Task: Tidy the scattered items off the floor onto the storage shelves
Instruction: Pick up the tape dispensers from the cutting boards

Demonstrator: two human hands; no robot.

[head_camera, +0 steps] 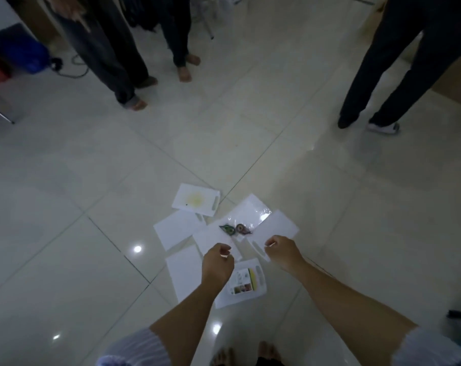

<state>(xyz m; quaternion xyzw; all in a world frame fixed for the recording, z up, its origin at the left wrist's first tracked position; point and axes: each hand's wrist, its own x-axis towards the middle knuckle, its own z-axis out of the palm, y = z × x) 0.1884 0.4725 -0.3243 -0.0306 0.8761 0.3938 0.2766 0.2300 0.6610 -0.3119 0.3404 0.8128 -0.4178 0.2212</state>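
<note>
Head view, left hand (216, 262) fingers curled empty, right hand (282, 250) fingers pinching white cutting board (274, 228)

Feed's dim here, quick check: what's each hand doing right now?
Left hand: fingers curled, whether it grips a cutting board cannot be told.
Right hand: fingers curled, grip on the other board also unclear.

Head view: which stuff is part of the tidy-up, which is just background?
Job:
- white cutting boards scattered on floor
- stained board
- labelled board
- clear packet
- two small tape-like items
- left hand, right hand, above the pile

Background:
- bystanders' legs
- blue bin
- cable
</note>
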